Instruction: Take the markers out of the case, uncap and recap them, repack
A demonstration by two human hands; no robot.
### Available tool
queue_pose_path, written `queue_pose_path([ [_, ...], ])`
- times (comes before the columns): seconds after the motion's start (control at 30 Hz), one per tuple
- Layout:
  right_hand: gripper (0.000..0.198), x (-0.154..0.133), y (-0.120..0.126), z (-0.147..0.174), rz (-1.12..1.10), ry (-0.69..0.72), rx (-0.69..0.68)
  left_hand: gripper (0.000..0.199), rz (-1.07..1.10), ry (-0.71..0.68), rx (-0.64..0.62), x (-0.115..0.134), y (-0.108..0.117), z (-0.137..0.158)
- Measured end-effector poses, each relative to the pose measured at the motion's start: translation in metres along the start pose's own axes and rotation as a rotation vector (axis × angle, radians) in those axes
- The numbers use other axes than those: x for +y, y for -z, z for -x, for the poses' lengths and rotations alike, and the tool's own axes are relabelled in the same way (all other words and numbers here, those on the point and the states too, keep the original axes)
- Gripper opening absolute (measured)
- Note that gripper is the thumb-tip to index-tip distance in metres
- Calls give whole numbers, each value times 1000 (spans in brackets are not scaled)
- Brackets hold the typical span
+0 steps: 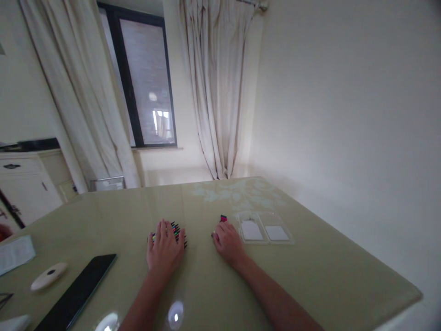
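Note:
My left hand [164, 246] lies palm down, fingers stretched out, over a bunch of small multicoloured sticks with dark pointed tips [176, 231]. The sticks show between my fingers and beside the thumb; the palm hides the others. To the right, my right hand [227, 241] rests on the table with its fingers curled in. Just beyond its knuckles a small pink piece with a dark end [223, 218] sticks out. Tiny coloured bits show by the fingertips, too small to name. Beside this hand lies an opened clear plastic case [260, 230] with white inserts in both halves.
The glossy greenish table [330, 271] reaches toward the curtains and the right wall. On its left side lie a black flat slab like a tablet [77, 292], a white oval object with a dark spot [49, 276] and a pale paper packet [16, 254].

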State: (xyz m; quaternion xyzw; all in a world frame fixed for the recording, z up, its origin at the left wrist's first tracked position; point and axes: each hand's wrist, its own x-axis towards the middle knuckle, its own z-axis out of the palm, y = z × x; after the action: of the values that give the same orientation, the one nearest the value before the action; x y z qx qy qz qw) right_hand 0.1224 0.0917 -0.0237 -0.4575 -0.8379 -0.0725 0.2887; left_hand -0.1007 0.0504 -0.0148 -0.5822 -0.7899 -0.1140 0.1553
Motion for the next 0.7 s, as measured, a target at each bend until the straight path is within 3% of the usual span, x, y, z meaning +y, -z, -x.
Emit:
queue_pose_path([
  [0.1, 17, 3, -1, 2, -32, 27, 26, 63, 25, -17, 40, 1, 11, 6],
  [0.2, 27, 10, -2, 6, -61, -31, 71, 50, 60, -91, 81, 5, 18, 14],
  [0.33, 40, 16, -3, 10, -39, -157, 151, 35, 199, -438, 42, 32, 20, 26],
  [0.43, 54, 17, -4, 10, -60, -248, 248, 33, 321, -584, -70, 55, 17, 34],
  [0.53, 58, 15, -5, 7, -95, -293, 307, 31, 339, -534, -191, 65, 15, 38],
  [0.7, 37, 9, -4, 3, -42, -218, 153, 41, 278, -506, -284, 61, 18, 35],
])
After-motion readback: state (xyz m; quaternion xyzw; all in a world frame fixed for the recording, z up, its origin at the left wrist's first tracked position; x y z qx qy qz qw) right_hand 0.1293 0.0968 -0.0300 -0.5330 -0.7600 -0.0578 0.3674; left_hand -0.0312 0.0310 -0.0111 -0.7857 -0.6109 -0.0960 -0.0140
